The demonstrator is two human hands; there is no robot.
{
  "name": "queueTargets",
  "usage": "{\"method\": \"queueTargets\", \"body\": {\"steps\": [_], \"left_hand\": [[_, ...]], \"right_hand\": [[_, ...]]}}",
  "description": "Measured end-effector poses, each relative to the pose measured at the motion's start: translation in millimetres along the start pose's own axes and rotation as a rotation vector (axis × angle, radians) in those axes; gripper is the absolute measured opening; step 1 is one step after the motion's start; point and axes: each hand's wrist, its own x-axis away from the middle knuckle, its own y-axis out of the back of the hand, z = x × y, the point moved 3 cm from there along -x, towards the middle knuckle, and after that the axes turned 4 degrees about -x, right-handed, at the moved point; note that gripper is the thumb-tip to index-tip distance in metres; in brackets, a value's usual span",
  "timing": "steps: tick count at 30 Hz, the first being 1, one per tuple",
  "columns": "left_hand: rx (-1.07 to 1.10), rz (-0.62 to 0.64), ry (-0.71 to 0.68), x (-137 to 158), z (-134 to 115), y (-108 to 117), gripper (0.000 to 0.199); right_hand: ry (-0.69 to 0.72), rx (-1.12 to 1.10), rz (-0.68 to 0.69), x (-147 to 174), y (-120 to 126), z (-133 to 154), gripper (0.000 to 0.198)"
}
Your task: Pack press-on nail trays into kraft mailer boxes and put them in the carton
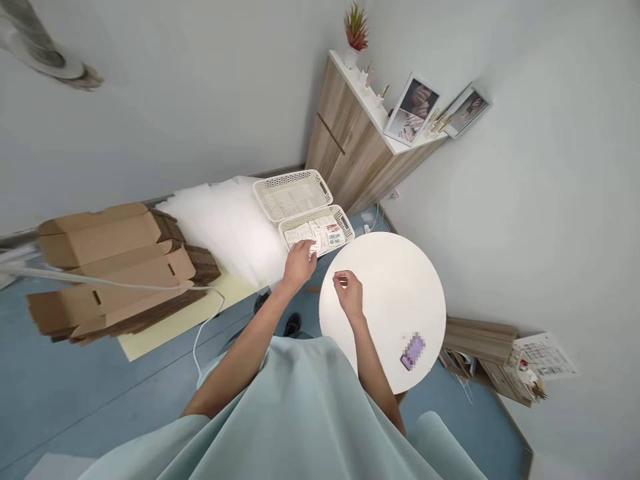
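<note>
My left hand point(299, 265) reaches over the near edge of a white perforated basket point(345, 219). Its thumb stands apart from the fingers, close to the small white printed packets point(299, 233) inside. Further right in that basket lie packets with red and teal prints point(334, 236). My right hand point(351, 293) is above the left part of a round white table point(390, 287). Its fingers are curled in toward the thumb, and whatever may be between them is too small to make out. A second white basket point(269, 208), with clear packets inside, sits behind the first.
Flattened brown cardboard boxes point(135, 280) are stacked at left beside white wrapping material point(235, 227). A white cable point(220, 300) hangs across the left. A phone point(413, 352) lies on the table. Behind stands a wooden cabinet point(345, 140) with picture frames and a plant.
</note>
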Motion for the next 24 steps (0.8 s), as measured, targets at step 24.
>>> {"method": "queueTargets", "body": {"steps": [24], "left_hand": [[0.255,0.031,0.115,-31.8,71.0,54.0,0.040]], "right_hand": [[-0.378,0.767,0.226,-183.5,-139.2,-21.1,0.048]]}}
